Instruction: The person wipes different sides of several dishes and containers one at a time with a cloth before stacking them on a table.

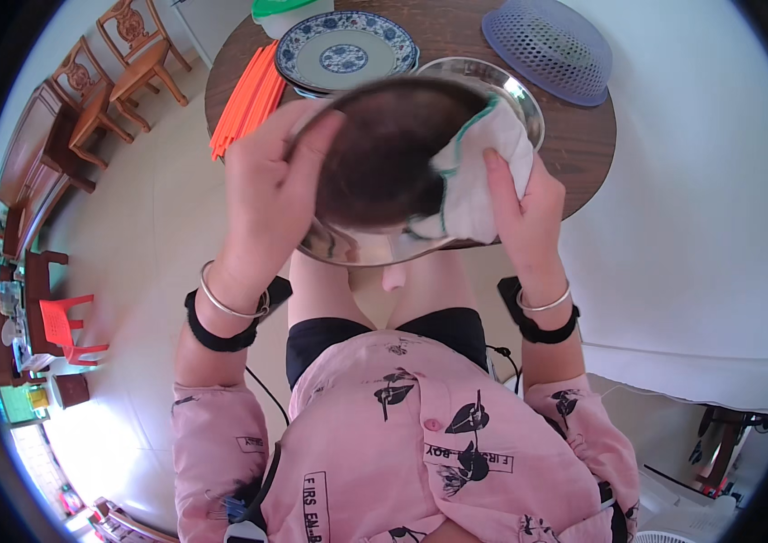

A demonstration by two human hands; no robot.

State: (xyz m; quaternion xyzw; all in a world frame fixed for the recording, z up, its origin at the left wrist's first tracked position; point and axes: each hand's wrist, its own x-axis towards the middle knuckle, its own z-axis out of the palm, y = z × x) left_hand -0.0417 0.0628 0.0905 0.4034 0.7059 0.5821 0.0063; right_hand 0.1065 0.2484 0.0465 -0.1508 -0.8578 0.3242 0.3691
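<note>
A round, shiny metal dish (pixel 384 163) is held up over the near edge of the table, tilted, its inside dark with reflections. My left hand (pixel 269 183) grips its left rim, thumb over the edge and fingers mostly hidden behind. In my right hand (pixel 533 203) a white cloth (pixel 486 176) with green stitched edging is bunched against the dish's right side. That cloth covers part of the dish's inside and rim. Just behind, another shiny metal dish (pixel 530 102) rests on the table, partly hidden.
On the round wooden table (pixel 581 163) are stacked blue-and-white plates (pixel 347 58), orange sticks (pixel 248 102), a green-lidded container (pixel 292 17) and a purple perforated basket (pixel 550 51). Wooden chairs (pixel 140 61) and a red plastic chair (pixel 62 322) stand at left. A white surface (pixel 689 203) lies at right.
</note>
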